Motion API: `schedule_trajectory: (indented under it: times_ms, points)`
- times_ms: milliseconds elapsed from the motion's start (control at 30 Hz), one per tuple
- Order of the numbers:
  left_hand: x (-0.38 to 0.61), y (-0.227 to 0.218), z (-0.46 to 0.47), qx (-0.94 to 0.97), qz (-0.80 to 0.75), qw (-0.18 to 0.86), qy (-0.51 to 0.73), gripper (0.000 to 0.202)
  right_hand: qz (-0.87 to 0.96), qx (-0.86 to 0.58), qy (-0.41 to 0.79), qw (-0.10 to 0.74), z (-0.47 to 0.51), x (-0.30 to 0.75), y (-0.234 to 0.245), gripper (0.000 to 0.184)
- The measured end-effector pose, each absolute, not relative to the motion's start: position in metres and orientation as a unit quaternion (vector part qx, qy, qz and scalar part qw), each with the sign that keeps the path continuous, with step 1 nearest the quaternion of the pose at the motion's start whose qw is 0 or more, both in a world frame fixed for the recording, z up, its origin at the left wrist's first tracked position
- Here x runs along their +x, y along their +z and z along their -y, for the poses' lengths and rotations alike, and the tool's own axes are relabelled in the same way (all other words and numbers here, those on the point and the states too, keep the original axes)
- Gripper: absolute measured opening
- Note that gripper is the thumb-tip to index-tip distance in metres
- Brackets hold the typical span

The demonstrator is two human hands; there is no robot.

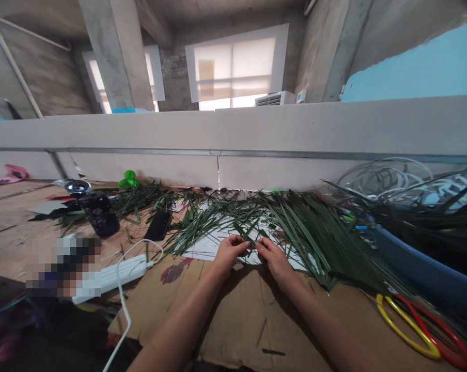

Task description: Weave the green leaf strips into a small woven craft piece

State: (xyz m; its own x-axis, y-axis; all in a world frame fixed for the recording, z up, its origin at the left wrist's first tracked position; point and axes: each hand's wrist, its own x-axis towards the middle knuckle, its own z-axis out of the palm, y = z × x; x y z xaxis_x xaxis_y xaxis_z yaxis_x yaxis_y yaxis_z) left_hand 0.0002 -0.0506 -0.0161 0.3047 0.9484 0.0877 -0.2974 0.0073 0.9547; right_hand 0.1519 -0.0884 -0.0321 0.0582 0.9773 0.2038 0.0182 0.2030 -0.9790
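Note:
My left hand (229, 254) and my right hand (274, 261) meet over the middle of the bench, their fingertips pinching a narrow green palm leaf strip (246, 236) between them. The fine detail of the strip in my fingers is partly hidden. Behind and to the right lies a large heap of long palm leaf strips (314, 232). Both forearms rest above a flattened cardboard sheet (252, 320), and a white paper sheet (206, 249) lies under the leaves just beyond my left hand.
Scissors with yellow and red handles (417, 330) lie at the right, beside a blue tub (415, 268). To the left are a black phone (158, 225), a dark jar (99, 214) and a white power strip (113, 279) with its cable. A low concrete wall (218, 132) runs behind.

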Motion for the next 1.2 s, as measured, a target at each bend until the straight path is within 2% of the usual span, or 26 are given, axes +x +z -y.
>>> schedule_trajectory:
  times_ms: [233, 667, 1200]
  points:
    - [-0.0014, -0.0129, 0.0524, 0.482, -0.324, 0.660, 0.478, 0.050, 0.536, -0.460, 0.429, 0.563, 0.0870, 0.1537, -0.0342, 0.045]
    - [0.0010, -0.0158, 0.0525, 0.516, -0.306, 0.639, 0.481, 0.040, 0.525, -0.474, 0.414, 0.573, 0.0900, 0.1481, -0.0310, 0.044]
    - [0.0003, -0.0137, 0.0554, 0.507, -0.313, 0.652, 0.469, 0.044, 0.533, -0.487, 0.389, 0.572, 0.0879, 0.1510, -0.0329, 0.043]
